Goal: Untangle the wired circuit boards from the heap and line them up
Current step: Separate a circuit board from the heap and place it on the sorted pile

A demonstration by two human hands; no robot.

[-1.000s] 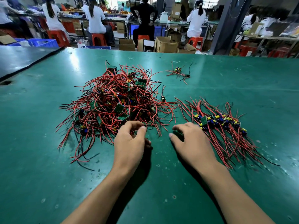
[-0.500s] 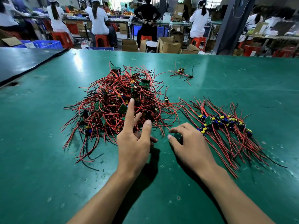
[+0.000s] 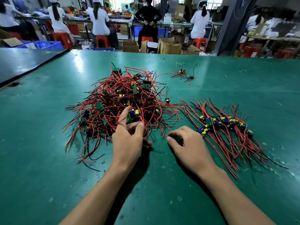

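where left hand (image 3: 128,140) meets heap (image 3: 113,98), its grip is unclear.

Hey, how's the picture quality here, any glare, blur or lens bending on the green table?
Head view: a bright glare streak lies on the green table toward its far left; the heap is sharp; the people behind are soft; the wide lens makes the grey pillar lean; dark shadows fall under the left hand and right hand.

One tangled heap of red-and-black-wired green circuit boards (image 3: 120,98) sat at eleven o'clock, one combed row (image 3: 218,122) at two, one small stray cluster (image 3: 182,71) at one.
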